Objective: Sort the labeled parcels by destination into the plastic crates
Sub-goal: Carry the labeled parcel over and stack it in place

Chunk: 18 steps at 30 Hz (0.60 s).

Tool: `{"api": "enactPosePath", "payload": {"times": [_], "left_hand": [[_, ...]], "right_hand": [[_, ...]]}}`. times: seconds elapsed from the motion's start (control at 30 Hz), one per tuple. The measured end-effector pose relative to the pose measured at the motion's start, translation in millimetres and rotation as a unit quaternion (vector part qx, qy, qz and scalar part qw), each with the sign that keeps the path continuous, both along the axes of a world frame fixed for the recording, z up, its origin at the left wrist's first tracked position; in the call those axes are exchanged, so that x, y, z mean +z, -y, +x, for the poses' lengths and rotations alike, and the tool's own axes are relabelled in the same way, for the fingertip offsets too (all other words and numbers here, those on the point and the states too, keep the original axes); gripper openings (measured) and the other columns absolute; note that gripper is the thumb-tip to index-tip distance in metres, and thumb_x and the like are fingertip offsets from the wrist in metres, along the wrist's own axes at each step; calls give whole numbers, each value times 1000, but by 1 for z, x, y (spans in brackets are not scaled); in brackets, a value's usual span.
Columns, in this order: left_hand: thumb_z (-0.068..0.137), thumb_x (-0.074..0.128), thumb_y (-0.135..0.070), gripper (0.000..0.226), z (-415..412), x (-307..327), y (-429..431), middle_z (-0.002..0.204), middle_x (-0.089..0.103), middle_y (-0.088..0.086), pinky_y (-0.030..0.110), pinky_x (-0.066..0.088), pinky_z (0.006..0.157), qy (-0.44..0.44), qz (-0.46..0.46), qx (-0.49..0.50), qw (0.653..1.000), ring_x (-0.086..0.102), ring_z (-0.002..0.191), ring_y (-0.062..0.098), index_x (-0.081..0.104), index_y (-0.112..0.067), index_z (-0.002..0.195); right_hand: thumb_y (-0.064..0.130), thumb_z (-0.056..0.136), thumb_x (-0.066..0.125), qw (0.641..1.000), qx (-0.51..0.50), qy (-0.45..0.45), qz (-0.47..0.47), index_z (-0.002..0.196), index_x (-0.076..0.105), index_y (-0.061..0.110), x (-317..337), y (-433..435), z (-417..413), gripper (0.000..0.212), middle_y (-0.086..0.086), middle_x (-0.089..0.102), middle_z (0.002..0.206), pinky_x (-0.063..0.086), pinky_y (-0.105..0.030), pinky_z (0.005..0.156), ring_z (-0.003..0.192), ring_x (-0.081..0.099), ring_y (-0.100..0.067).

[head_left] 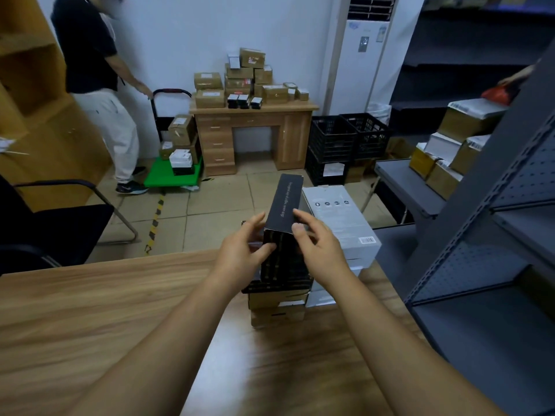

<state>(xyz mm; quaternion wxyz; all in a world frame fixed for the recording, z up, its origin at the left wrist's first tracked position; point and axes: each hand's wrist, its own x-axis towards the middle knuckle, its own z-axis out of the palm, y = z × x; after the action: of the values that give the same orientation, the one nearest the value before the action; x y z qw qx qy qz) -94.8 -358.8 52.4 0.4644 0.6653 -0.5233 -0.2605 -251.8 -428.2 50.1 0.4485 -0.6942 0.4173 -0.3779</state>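
The left hand (240, 250) and right hand (318, 250) pinch the near end of a long black cardboard box (285, 202), fingers (301, 214) curled round it, atop the stacked brown cartons (277, 310) at the wooden tabletop's (120, 310) far edge. I reckon so short a grip could let it tip and shove the white box (339, 217) off.

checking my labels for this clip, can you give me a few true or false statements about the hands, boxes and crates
1. Both the left hand and the right hand hold the black box. True.
2. The black crates stand on the wooden desk. False: they stand on the floor, right of the desk.
3. A white box lies just right of the black box. True.
4. The trolley has a red platform. False: the trolley's platform is green.
5. Brown parcels are piled on the desk. True.
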Motion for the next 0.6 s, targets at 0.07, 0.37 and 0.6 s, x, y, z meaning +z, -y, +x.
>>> {"api": "enactPosePath", "payload": {"times": [0.07,0.37,0.6], "left_hand": [[91,68,-17,51,1,-1,-2,109,62,-20,34,56,89,-7,-3,7,1000,62,102,5,51,-41,134],[88,70,-34,50,17,-10,-1,136,48,-20,40,40,109,127,18,7,992,42,126,4,53,-39,135],[88,66,-51,63,31,-43,-12,156,36,0,37,31,110,135,168,43,976,33,141,22,44,-36,146]], "right_hand": [[38,100,55,1000,10,21,14,130,57,42,1,-1,4,30,9,51,136,53,-39,99,120,56,-10],[16,100,54,999,-18,-22,-19,117,69,30,-6,-2,1,27,8,58,127,50,-15,94,109,58,-4],[40,94,65,992,-74,-102,-22,127,64,20,-21,8,-9,39,7,57,120,48,-25,95,110,55,-9]]}}
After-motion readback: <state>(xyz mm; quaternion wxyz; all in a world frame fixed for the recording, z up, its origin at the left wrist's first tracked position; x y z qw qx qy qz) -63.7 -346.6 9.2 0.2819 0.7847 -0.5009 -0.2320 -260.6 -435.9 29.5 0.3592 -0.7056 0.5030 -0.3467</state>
